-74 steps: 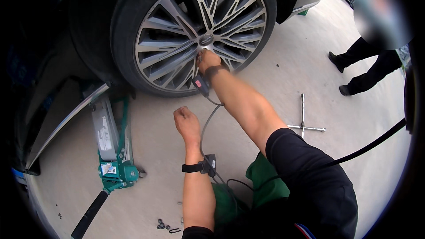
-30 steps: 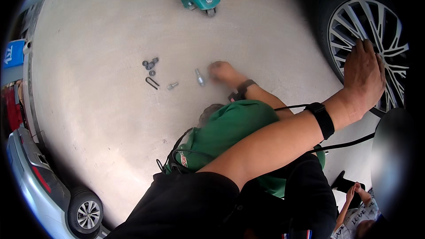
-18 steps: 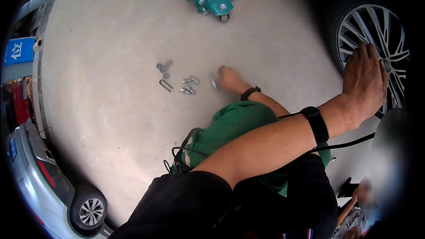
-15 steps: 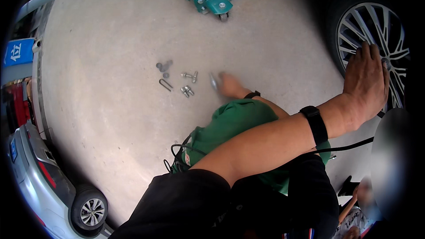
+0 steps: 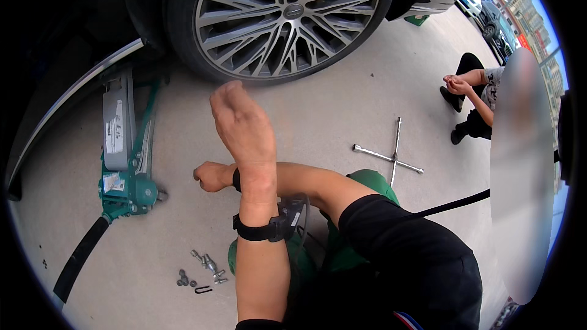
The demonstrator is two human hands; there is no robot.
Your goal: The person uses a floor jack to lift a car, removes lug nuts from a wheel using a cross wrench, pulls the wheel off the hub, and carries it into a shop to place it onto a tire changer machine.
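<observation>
My left hand [image 5: 241, 123] is raised before the lower edge of a car wheel [image 5: 293, 67] with silver spokes. Its back faces me; the fingertips point away and blur, so their grip is hidden. Below it, my right hand [image 5: 214, 176] is closed over the floor, its arm crossing behind my left forearm. Whatever might be inside those curled fingers is hidden. Nearest my knee, several silver bolts [image 5: 210, 263] lie on the concrete. Beside them are a few small grey round pieces [image 5: 183, 279] and a black U-shaped clip [image 5: 203, 290].
A green floor jack [image 5: 129, 190] stands at the left under the car, its black handle [image 5: 79, 260] slanting toward me. To the right lies a silver cross-shaped lug wrench [image 5: 395, 159]. Another person [image 5: 480, 95] sits or crouches at the far right. A black cable [image 5: 452, 203] runs past my right sleeve.
My view has swung right toward the wheel. My right hand has left the bolts, where a silver piece was at its fingers, and closed. The left hand now appears below the wheel's centre.
</observation>
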